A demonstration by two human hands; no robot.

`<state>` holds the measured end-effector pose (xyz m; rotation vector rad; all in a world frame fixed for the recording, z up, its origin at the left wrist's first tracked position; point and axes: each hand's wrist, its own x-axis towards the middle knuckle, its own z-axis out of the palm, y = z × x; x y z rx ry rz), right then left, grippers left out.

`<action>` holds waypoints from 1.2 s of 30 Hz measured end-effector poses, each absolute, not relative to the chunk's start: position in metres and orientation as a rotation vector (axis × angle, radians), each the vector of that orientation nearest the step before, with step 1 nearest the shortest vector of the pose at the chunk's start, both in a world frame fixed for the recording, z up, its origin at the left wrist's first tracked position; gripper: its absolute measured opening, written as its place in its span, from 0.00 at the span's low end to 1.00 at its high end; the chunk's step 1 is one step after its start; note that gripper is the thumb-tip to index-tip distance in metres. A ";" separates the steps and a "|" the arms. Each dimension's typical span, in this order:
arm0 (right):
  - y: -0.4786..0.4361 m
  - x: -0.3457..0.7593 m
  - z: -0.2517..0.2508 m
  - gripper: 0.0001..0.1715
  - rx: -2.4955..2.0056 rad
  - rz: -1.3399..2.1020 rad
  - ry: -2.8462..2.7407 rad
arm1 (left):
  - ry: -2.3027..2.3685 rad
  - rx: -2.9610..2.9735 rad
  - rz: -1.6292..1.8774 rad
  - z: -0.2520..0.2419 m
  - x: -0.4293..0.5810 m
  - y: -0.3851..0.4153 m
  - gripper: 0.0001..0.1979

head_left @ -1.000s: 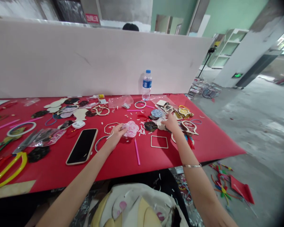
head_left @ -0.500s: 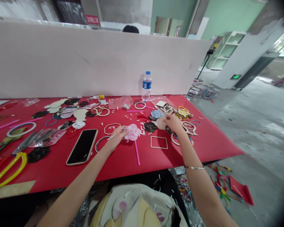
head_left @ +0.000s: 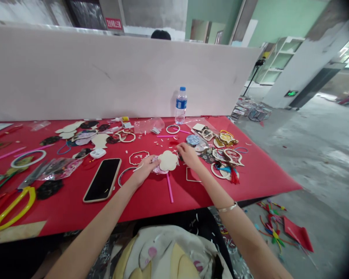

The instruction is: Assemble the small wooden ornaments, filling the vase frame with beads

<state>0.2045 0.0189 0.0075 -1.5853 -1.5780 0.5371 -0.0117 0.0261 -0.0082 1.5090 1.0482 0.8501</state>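
My left hand (head_left: pixel 147 168) is closed on a pink patterned flower-shaped piece (head_left: pixel 156 170) and a plain cream flower-shaped piece (head_left: pixel 168 160), which overlaps it and covers most of it. Just right of these, my right hand (head_left: pixel 187 154) has its fingers curled close to the cream piece's edge. Whatever may be between those fingertips is too small to make out. Below the pieces a pink stick (head_left: pixel 170 190) lies on the red table. The right wrist and hand partly hide a thin rectangular frame (head_left: pixel 192 179).
A phone (head_left: pixel 102 180) lies left of my hands, and yellow-handled scissors (head_left: pixel 14 209) are farther left. A water bottle (head_left: pixel 180 106) stands before the white partition (head_left: pixel 119 77). Rings, tassels and cut-out shapes crowd the right side of the red table (head_left: pixel 258 174).
My right hand has moved left from the pile on the right toward my left hand. The cream flower-shaped piece has come along and now lies over the pink one in my left hand.
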 end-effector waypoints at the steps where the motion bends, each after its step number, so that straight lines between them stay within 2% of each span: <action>1: 0.023 0.217 0.007 0.10 -1.663 0.463 -1.539 | 1.046 1.488 0.851 -0.009 -0.012 0.027 0.20; 5: 0.040 0.262 0.001 0.02 -1.872 0.410 -1.602 | 0.977 1.363 0.857 -0.008 -0.010 0.026 0.18; 8: 0.046 0.271 -0.008 0.06 -1.869 0.467 -1.659 | 0.958 1.295 0.845 -0.003 -0.009 0.022 0.18; 14: 0.043 0.270 -0.012 0.04 -1.808 0.451 -1.720 | 0.980 1.264 0.863 0.000 -0.010 0.019 0.19; 18: 0.043 0.272 -0.006 0.04 -1.829 0.248 -1.719 | 0.972 1.277 0.861 -0.002 -0.009 0.020 0.18; 21: 0.048 0.265 -0.006 0.09 -1.853 0.137 -1.760 | 0.969 1.291 0.855 -0.002 -0.010 0.020 0.18; 23: 0.052 0.260 -0.007 0.02 -1.861 0.183 -1.716 | 0.984 1.311 0.854 -0.002 -0.010 0.020 0.17; 28: 0.057 0.262 -0.004 0.04 -1.723 0.323 -1.416 | 1.012 1.333 0.869 -0.006 -0.012 0.023 0.16; 32: 0.053 0.265 0.006 0.11 -1.631 0.501 -1.275 | 1.015 1.326 0.889 -0.007 -0.011 0.025 0.15; 36: 0.044 0.261 0.018 0.13 -1.526 0.684 -1.241 | 1.014 1.318 0.885 -0.006 -0.011 0.025 0.15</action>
